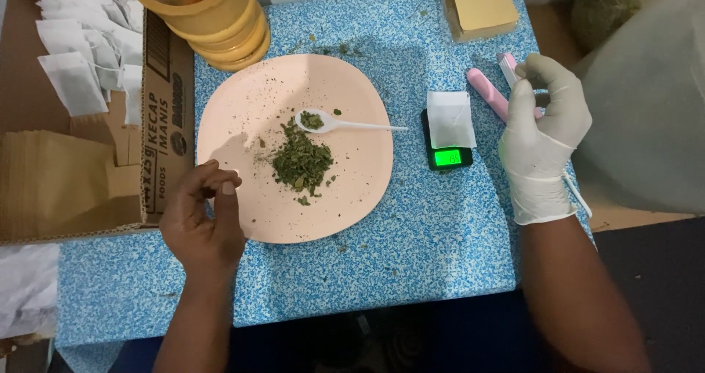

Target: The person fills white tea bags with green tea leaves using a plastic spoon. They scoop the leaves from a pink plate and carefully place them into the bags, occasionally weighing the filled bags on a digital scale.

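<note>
Bare left hand point(204, 222) pinching at the plate's edge, gloved right hand point(543, 134) gripping a pink tool beside the scale.

I see the left fingers curled shut, whether on a crumb I cannot tell, at the round pale pink plate point(242, 109) bearing dried green leaves point(301, 161) and a white plastic spoon point(345, 123). I'd pinch small and add slowly, since the white paper sachet point(450, 118) hides most of the small black scale point(448, 156). The pink handled tool point(490, 94) is partly hidden by the glove.
</note>
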